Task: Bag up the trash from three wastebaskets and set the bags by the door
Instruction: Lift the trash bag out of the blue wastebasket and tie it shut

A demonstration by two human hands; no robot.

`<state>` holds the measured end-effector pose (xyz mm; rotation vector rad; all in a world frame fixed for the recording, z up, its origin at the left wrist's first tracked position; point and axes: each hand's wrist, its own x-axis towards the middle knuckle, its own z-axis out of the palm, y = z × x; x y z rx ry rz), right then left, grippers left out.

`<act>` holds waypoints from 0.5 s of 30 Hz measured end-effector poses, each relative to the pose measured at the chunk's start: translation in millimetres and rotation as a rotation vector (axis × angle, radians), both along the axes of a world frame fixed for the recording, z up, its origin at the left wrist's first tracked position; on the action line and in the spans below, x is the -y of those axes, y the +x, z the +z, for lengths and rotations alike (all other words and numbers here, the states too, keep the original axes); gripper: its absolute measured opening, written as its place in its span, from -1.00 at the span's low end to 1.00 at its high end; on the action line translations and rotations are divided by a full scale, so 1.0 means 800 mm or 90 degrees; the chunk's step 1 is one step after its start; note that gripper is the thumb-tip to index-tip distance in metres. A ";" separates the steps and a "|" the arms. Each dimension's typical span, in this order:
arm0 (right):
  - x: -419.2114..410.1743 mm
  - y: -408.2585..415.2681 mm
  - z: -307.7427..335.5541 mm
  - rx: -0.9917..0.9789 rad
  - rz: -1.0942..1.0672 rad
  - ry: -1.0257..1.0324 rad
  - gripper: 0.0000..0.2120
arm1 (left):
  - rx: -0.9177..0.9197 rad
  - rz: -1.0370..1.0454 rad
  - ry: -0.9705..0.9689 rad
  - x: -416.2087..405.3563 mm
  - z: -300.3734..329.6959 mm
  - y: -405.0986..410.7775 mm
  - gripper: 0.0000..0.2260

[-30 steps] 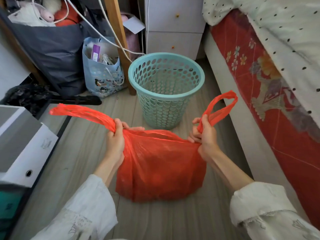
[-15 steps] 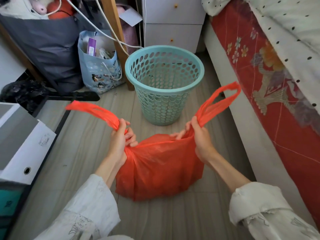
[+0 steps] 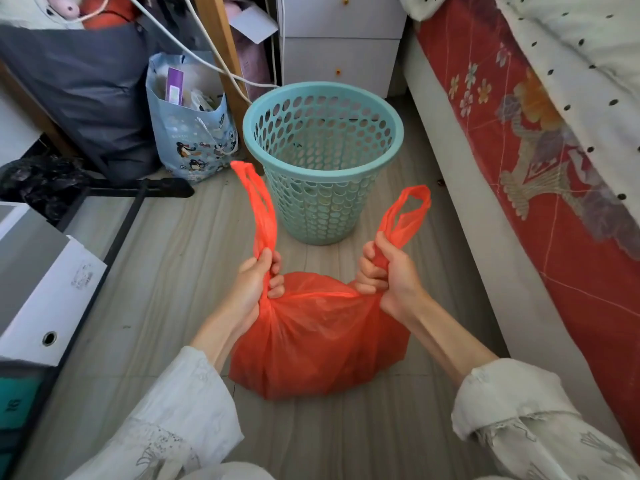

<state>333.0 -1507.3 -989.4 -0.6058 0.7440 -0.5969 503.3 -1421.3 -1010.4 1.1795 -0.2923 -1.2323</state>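
Observation:
A full red plastic bag (image 3: 318,341) sits on the wooden floor in front of me. My left hand (image 3: 256,282) grips the bag's left handle, whose loop stands up above my fist. My right hand (image 3: 384,275) grips the right handle, whose loop sticks up and to the right. The bag's mouth is drawn together between my two fists. Just beyond the bag stands a teal perforated wastebasket (image 3: 323,161), upright, with almost nothing visible inside.
A bed with a red patterned mattress (image 3: 540,161) runs along the right. White drawers (image 3: 341,39) stand behind the basket. A blue printed paper bag (image 3: 192,133), a dark fabric bag (image 3: 86,88) and a black bag (image 3: 41,181) crowd the left, with white boxes (image 3: 38,282) nearer me.
My hands have come closer together and gathered the bag's mouth shut. The handles, stretched out sideways before, now stand upward. The bag has settled lower on the floor.

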 end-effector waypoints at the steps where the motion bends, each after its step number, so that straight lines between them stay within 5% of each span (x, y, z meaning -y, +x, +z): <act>1: 0.000 0.000 0.000 -0.016 0.020 0.004 -0.65 | -0.016 0.009 -0.005 -0.001 0.001 0.000 -0.74; 4: -0.002 -0.001 -0.002 -0.060 0.078 0.019 -0.79 | -0.066 0.038 -0.021 -0.003 0.003 0.002 -0.71; 11: -0.020 0.008 -0.015 -0.196 0.082 -0.066 -0.70 | 0.070 -0.015 0.019 0.000 0.000 -0.015 -0.72; 15: -0.022 0.007 -0.018 -0.285 0.088 -0.144 -0.71 | -0.002 -0.069 0.041 0.006 0.005 -0.014 -0.69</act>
